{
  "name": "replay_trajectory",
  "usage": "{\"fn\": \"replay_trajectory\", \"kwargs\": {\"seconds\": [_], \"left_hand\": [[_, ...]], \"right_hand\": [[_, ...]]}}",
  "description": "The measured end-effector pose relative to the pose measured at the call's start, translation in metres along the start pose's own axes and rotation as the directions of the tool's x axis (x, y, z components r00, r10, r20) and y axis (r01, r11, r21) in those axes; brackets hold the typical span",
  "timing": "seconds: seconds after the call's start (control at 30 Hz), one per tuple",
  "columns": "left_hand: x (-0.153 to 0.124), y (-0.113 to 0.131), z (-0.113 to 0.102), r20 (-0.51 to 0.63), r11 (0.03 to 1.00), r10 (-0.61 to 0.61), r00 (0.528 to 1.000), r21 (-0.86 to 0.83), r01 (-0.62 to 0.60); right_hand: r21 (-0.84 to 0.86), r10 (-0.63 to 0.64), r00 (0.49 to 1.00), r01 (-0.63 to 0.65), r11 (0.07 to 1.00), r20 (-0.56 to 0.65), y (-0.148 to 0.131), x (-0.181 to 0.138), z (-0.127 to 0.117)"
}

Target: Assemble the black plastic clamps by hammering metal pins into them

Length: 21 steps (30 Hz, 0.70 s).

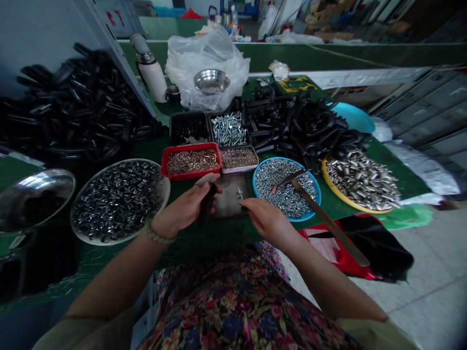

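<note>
My left hand [177,211], a light wrapping on one finger, is closed round a dark, elongated handle-like part [206,206]. To its right, my right hand [268,221] pinches a small shiny metal piece [240,195] with a dark ring-like bit at its lower end; its exact kind is too small to tell. Both hands are over the near edge of a flat grey plate [228,187] on the green table. Just beyond the plate are a red tray [191,175] of copper-coloured pins and a pale pink tray [241,169] of tiny brownish pieces.
A blue tray [318,192] of small metal parts stands right, a hammer [324,218] lying across it. Further right is a yellow tray [352,205] of metal cylinders. A pale tray [78,228] of shiny rings stands left. Black parts [292,116] are heaped behind.
</note>
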<state>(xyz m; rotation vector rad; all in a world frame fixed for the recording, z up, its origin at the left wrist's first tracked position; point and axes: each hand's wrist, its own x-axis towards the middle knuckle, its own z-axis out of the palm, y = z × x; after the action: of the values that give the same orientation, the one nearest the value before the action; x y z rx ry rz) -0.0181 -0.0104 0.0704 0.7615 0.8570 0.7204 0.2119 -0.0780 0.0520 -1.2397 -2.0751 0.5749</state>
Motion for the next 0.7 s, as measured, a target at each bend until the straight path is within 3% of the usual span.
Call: {"fn": "replay_trajectory", "kwargs": {"seconds": [0.1, 0.2, 0.33, 0.43, 0.5, 0.63, 0.7], "left_hand": [[-0.003, -0.009, 0.015, -0.099, 0.998, 0.062, 0.993, 0.006, -0.061], [-0.002, -0.018, 0.033, -0.123, 0.996, 0.088, 0.989, 0.006, -0.088], [0.002, -0.031, 0.049, -0.141, 0.998, 0.062, 0.988, -0.009, -0.063], [0.004, -0.039, 0.053, -0.144, 0.996, 0.085, 0.986, -0.017, -0.089], [0.004, -0.043, 0.053, -0.114, 0.994, 0.107, 0.988, 0.001, -0.107], [0.000, -0.045, 0.043, 0.069, 0.975, 0.055, 0.996, 0.214, -0.068], [-0.004, -0.044, 0.039, 0.158, 0.935, 0.026, 0.987, 0.346, -0.080]], "right_hand": [[-0.146, -0.036, 0.999, 0.039, 0.989, 0.021, -0.006, -0.006, 0.002], [-0.110, -0.052, 0.999, 0.051, 0.993, -0.005, -0.012, -0.010, 0.006], [0.246, 0.107, 0.991, -0.086, 0.966, -0.076, -0.014, -0.017, 0.017], [0.588, 0.269, 0.961, -0.182, 0.788, -0.063, -0.008, -0.024, 0.026], [0.621, 0.262, 0.963, -0.169, 0.765, -0.061, -0.003, -0.029, 0.025], [0.416, 0.070, 0.994, -0.096, 0.904, 0.078, 0.003, -0.034, 0.007], [0.499, 0.075, 0.983, -0.151, 0.853, 0.169, 0.005, -0.033, 0.001]]}}
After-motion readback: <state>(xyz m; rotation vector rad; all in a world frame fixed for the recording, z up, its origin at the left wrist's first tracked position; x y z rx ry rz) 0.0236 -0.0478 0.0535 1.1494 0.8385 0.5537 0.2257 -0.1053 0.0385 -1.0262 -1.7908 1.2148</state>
